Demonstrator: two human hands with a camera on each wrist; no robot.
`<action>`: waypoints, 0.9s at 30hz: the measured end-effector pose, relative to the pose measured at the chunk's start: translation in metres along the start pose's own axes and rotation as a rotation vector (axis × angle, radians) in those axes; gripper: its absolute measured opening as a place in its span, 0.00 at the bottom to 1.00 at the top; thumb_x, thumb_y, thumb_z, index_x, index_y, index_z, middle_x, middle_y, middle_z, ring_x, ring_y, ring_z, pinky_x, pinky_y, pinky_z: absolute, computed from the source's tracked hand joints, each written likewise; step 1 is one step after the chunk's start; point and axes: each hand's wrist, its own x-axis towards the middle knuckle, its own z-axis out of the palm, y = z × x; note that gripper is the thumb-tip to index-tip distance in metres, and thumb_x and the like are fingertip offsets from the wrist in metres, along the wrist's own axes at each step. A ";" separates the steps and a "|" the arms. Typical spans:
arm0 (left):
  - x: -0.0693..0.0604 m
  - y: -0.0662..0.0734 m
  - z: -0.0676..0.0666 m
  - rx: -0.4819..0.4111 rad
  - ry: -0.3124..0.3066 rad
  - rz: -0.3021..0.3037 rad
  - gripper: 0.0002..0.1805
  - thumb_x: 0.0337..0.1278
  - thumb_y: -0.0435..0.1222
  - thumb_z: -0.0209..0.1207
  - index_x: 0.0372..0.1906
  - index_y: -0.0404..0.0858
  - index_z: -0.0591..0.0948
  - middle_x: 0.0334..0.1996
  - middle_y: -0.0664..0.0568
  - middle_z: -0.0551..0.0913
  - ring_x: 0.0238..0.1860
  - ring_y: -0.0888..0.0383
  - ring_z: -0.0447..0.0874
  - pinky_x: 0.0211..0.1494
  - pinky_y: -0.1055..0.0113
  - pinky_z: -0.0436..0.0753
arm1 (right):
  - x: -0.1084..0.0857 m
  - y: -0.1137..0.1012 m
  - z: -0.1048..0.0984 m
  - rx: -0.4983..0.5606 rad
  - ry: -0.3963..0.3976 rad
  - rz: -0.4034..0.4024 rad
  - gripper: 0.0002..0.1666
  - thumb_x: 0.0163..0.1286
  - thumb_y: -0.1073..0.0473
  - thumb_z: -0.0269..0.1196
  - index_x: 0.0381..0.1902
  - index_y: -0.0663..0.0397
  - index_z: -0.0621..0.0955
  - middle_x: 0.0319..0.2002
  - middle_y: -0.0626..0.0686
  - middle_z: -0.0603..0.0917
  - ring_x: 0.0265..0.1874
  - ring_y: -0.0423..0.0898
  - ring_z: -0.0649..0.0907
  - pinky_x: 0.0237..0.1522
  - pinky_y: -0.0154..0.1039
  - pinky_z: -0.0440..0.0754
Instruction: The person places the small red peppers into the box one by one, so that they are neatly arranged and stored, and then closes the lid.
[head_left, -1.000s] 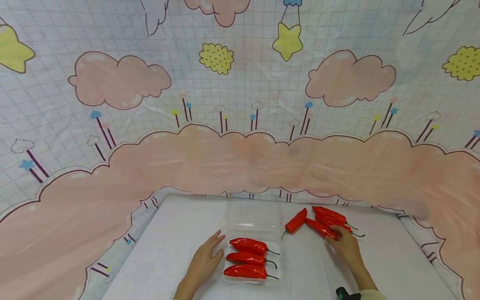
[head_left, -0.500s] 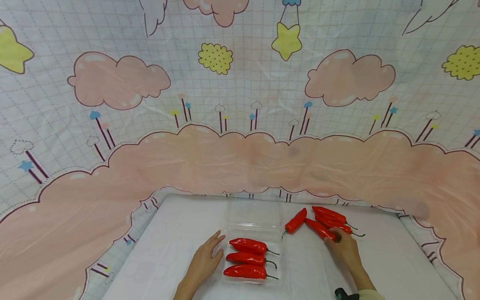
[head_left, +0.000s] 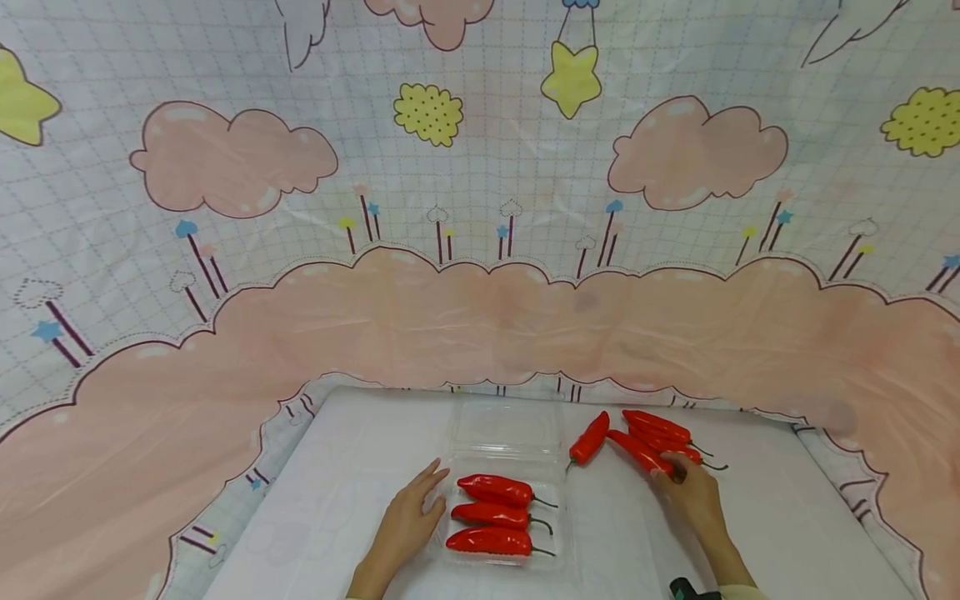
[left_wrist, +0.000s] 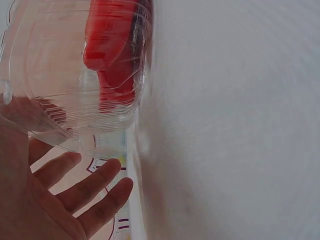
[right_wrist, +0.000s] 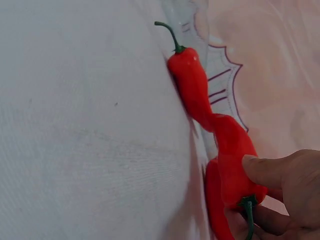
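Three red peppers [head_left: 491,541] lie in a row in a clear plastic box [head_left: 564,533], stems to the right. My left hand [head_left: 407,523] rests at the box's left side with fingers extended; in the left wrist view the hand [left_wrist: 70,200] is beside the clear wall [left_wrist: 60,75]. My right hand [head_left: 693,497] pinches the stem end of a red pepper [head_left: 636,450] between thumb and fingers. The right wrist view shows that pepper [right_wrist: 232,145] in the hand [right_wrist: 295,195], its tip close to another pepper [right_wrist: 191,82].
The box's clear lid [head_left: 506,427] lies folded back behind it. A separate pepper [head_left: 590,438] sits right of the lid, and several more [head_left: 656,425] lie behind my right hand. A patterned cloth [head_left: 480,325] hangs behind the white table [head_left: 360,433].
The pepper in my right hand has risen slightly, its tip shifting a little up and left. My left hand has hardly moved.
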 end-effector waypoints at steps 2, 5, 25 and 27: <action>0.000 0.000 0.000 -0.003 -0.001 -0.001 0.23 0.61 0.35 0.60 0.62 0.44 0.79 0.69 0.51 0.73 0.65 0.42 0.76 0.64 0.41 0.75 | -0.001 -0.002 -0.001 0.008 0.017 -0.015 0.26 0.66 0.58 0.65 0.59 0.66 0.76 0.54 0.72 0.80 0.50 0.64 0.80 0.54 0.58 0.82; 0.001 0.001 -0.001 -0.004 -0.003 -0.002 0.23 0.61 0.36 0.60 0.63 0.44 0.79 0.70 0.51 0.73 0.65 0.42 0.76 0.64 0.41 0.75 | -0.003 -0.005 -0.003 0.017 0.045 -0.043 0.25 0.66 0.59 0.65 0.58 0.66 0.77 0.52 0.72 0.81 0.48 0.64 0.81 0.50 0.56 0.84; 0.000 0.000 -0.001 -0.008 -0.005 0.005 0.23 0.60 0.35 0.60 0.62 0.42 0.79 0.69 0.50 0.73 0.65 0.42 0.76 0.63 0.40 0.75 | -0.014 -0.039 -0.013 0.054 0.042 -0.046 0.30 0.66 0.53 0.67 0.62 0.61 0.76 0.54 0.69 0.81 0.53 0.64 0.80 0.56 0.58 0.81; 0.000 0.000 -0.001 -0.007 -0.002 0.007 0.23 0.60 0.35 0.60 0.62 0.42 0.79 0.69 0.50 0.73 0.64 0.42 0.76 0.63 0.40 0.76 | -0.015 -0.042 -0.012 0.063 0.053 -0.064 0.29 0.66 0.54 0.67 0.61 0.61 0.76 0.54 0.69 0.81 0.53 0.63 0.81 0.56 0.58 0.81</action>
